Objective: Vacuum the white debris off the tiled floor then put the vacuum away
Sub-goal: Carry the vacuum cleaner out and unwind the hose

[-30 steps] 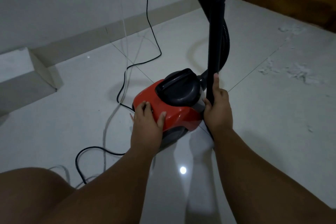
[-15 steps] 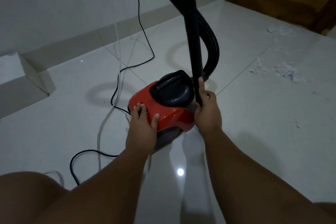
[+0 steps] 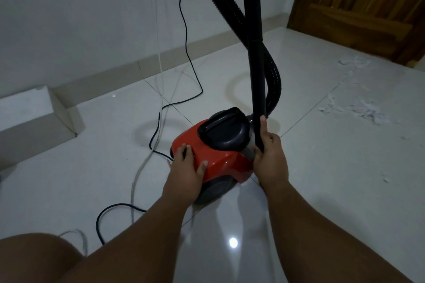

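A small red canister vacuum point(image 3: 220, 158) with a dark grey lid and handle sits on the glossy white tiled floor point(image 3: 333, 190). My left hand point(image 3: 186, 172) rests on its rear red shell, fingers spread over the top. My right hand point(image 3: 269, 156) grips the lower end of the upright black wand point(image 3: 255, 53) right beside the vacuum's front. The ribbed black hose point(image 3: 273, 85) loops behind the wand and up out of view. White debris point(image 3: 358, 110) lies scattered on the tiles to the right, with more near the door point(image 3: 351, 62).
A black power cord point(image 3: 184, 30) hangs down the white wall and snakes over the floor to the vacuum's rear. Thin pale cables point(image 3: 158, 71) run beside it. A low tiled step point(image 3: 34, 112) sits at the left. A wooden door point(image 3: 368, 2) stands at the back right. My knee point(image 3: 34, 257) shows at bottom left.
The view has shifted a little, with more of the wall and door showing. Both hands stay on the vacuum and the wand; my left fingers have slid slightly over the red shell.
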